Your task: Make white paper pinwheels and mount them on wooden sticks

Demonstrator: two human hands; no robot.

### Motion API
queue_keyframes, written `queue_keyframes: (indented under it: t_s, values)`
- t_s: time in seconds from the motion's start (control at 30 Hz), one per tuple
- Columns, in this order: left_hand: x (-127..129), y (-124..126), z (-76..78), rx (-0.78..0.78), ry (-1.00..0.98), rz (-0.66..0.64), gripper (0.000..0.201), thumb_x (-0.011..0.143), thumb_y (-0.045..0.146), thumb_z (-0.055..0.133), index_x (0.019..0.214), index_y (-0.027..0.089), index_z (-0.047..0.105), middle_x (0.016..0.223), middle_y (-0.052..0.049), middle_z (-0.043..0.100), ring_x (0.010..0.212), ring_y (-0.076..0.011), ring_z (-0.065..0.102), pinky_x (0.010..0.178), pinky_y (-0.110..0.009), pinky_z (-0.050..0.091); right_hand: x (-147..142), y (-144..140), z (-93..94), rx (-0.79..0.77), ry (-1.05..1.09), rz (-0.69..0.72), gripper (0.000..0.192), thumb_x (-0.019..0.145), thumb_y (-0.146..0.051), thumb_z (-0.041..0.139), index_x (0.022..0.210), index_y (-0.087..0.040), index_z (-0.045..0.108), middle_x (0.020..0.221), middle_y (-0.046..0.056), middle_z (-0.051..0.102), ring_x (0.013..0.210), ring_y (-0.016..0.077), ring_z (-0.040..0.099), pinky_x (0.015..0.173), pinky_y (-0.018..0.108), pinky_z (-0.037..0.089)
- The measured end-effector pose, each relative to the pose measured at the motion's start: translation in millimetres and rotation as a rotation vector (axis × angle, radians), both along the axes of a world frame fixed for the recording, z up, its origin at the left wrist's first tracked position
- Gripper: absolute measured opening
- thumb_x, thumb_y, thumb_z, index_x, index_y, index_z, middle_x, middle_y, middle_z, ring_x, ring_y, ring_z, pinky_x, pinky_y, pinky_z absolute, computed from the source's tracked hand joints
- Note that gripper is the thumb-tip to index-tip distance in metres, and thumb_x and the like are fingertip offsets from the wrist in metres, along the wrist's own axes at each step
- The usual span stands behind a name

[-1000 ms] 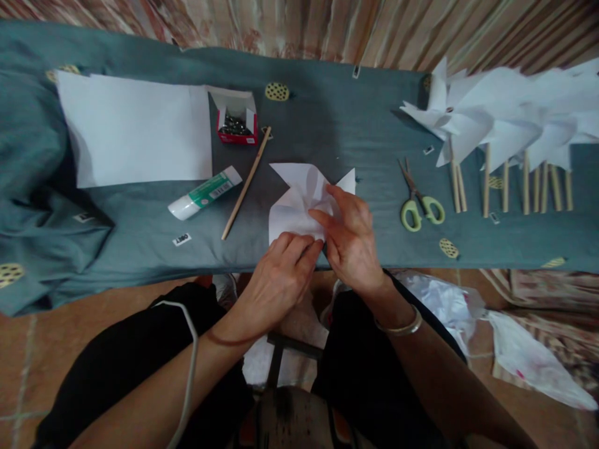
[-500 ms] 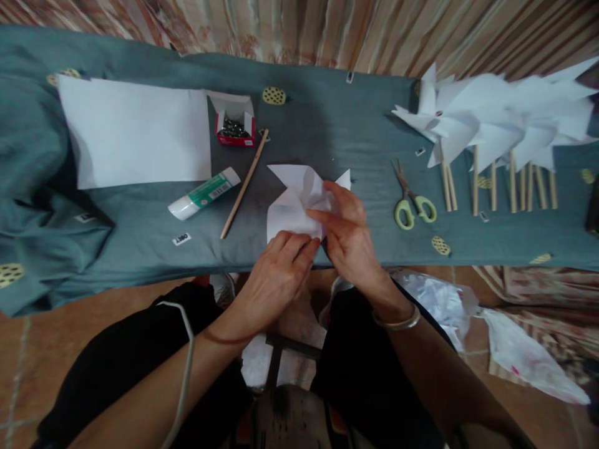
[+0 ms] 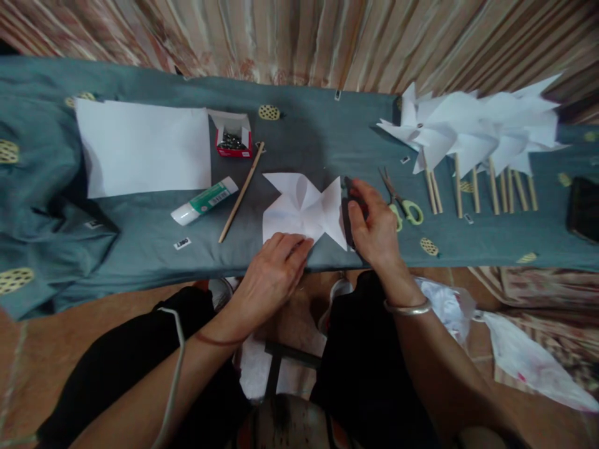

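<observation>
The folded paper pinwheel (image 3: 304, 212) lies flat on the worktop (image 3: 327, 125), pinned at its near edge by the flat, open left hand (image 3: 274, 274). A small dark tool (image 3: 352, 193), unclear in kind, is gripped by the right hand (image 3: 374, 227) just beside the paper's right blade; steady downward pressure should be kept so the folds are not shifted. Scissors (image 3: 402, 202) lie just beyond the right hand

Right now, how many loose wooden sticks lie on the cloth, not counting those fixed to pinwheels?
1. The loose wooden stick lies slanted between the glue tube and the folded paper; others may be hidden.
</observation>
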State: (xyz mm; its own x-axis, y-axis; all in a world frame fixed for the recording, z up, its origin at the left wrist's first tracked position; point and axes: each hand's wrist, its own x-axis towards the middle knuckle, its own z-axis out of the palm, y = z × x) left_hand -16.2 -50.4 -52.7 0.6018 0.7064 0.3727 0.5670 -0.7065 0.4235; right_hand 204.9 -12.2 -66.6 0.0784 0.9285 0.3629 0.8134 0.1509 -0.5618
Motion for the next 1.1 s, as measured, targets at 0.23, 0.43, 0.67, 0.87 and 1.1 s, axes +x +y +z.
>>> queue_keyframes:
  t_s: [0.23, 0.43, 0.67, 0.87, 1.1]
  values:
    - [0.7, 2.9, 0.4, 0.003, -0.012, 0.029, 0.03, 0.094, 0.012, 0.05, 0.124, 0.013, 0.053, 0.109, -0.013, 0.063, 0.096, -0.0228, 0.06, 0.082, -0.04, 0.057, -3.6, 24.8, -2.7, 0.018, -0.059, 0.146, 0.051, 0.091, -0.02, 0.043, 0.142, -0.015, 0.045, 0.146, 0.015, 0.052, 0.139, 0.0257, 0.045, 0.115, 0.053, 0.037]
    - [-5.8, 8.6, 4.3, 0.053, 0.027, 0.037, 0.03, 0.093, 0.01, 0.049, 0.121, 0.009, 0.056, 0.105, -0.015, 0.065, 0.093, -0.0246, 0.059, 0.079, -0.04, 0.055, -4.3, 28.6, 10.0, -0.028, -0.175, 0.218, 0.041, 0.093, -0.021, 0.043, 0.129, -0.01, 0.06, 0.127, 0.017, 0.066, 0.123, 0.0289, 0.058, 0.107, 0.05, 0.045]
    - [-29.9, 29.2, 7.6, 0.096, 0.104, 0.126, 0.031, 0.091, 0.008, 0.049, 0.118, 0.015, 0.062, 0.114, -0.013, 0.065, 0.104, -0.028, 0.058, 0.085, -0.045, 0.052, 8.6, -3.5, 32.3, -0.1, -0.174, 0.127, 0.032, 0.09, -0.03, 0.054, 0.112, -0.016, 0.071, 0.099, 0.011, 0.076, 0.091, 0.0263, 0.071, 0.086, 0.043, 0.056]
    - [-37.5, 37.6, 8.4, 0.187, 0.046, 0.214, 0.043, 0.085, 0.001, 0.047, 0.123, 0.018, 0.057, 0.123, -0.013, 0.062, 0.113, -0.0289, 0.056, 0.092, -0.047, 0.049, 8.1, -32.3, 40.4, -0.238, -0.015, 0.107, 0.031, 0.09, -0.034, 0.06, 0.115, -0.017, 0.07, 0.08, 0.004, 0.076, 0.069, 0.0196, 0.07, 0.07, 0.034, 0.057]
    - [-16.3, 6.3, 13.6, 0.099, 0.061, 0.011, 0.028, 0.09, 0.022, 0.06, 0.117, 0.013, 0.059, 0.105, -0.012, 0.066, 0.094, -0.0251, 0.057, 0.077, -0.038, 0.048, 1.7, -27.3, 31.9, -0.11, -0.093, 0.261, 0.036, 0.093, -0.026, 0.052, 0.126, -0.014, 0.063, 0.117, 0.014, 0.071, 0.111, 0.0281, 0.064, 0.096, 0.047, 0.052]
